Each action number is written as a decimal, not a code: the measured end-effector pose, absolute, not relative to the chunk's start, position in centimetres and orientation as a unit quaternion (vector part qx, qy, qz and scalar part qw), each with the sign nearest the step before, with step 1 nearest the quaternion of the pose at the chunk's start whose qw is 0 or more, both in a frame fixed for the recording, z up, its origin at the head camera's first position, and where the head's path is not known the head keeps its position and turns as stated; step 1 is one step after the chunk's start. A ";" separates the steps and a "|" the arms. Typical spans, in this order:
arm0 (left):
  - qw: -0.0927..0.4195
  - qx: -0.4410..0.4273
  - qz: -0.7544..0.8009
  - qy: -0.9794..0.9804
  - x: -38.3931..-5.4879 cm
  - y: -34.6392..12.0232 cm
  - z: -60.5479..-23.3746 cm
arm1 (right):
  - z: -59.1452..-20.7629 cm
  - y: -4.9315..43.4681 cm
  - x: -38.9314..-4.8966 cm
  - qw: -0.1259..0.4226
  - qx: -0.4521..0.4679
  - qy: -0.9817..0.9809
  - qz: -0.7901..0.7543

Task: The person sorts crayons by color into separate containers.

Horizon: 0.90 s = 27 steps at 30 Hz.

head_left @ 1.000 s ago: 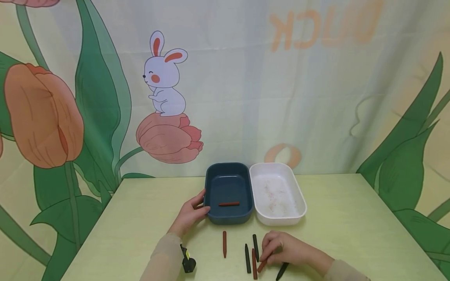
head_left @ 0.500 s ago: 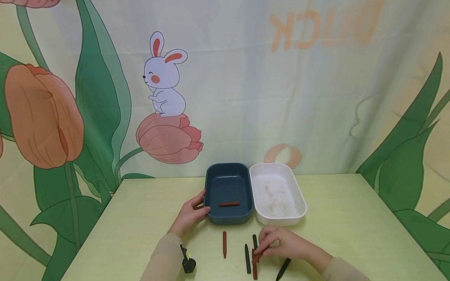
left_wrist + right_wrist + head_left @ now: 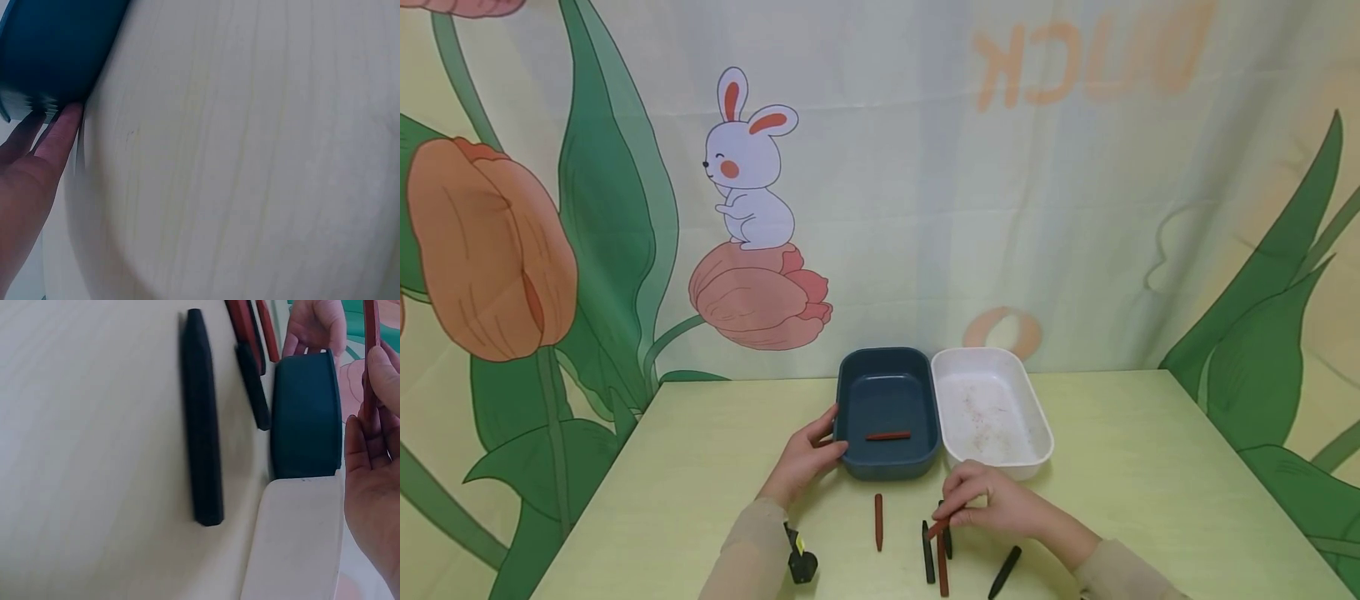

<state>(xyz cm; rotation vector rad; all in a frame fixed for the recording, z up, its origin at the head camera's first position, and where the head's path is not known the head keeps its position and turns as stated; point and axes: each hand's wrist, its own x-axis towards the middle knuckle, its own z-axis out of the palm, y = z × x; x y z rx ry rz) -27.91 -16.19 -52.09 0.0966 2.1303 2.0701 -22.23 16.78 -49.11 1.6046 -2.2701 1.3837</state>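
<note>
My left hand rests its fingers and thumb against the left side of a dark blue tray; in the left wrist view its fingers lie straight along the tray's wall. One reddish-brown crayon lies in that tray. With thumb and fingertips my right hand pinches another reddish-brown crayon, held over a small group on the table. That group has a dark crayon, a reddish-brown crayon and a second dark one partly hidden behind the hand.
A white tray with specks inside stands against the blue one's right side. One reddish-brown crayon lies in front of the blue tray, and a dark crayon lies nearer on the right. A black object is by the left sleeve.
My right hand has lifted the reddish-brown crayon and moved up and left, uncovering the dark crayon on the right. The left hand stays at the blue tray.
</note>
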 end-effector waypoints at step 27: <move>0.089 0.028 0.698 0.710 -27.9 -16.2 -52.1 | -47.9 14.3 -24.4 0.047 0.435 -0.776 0.455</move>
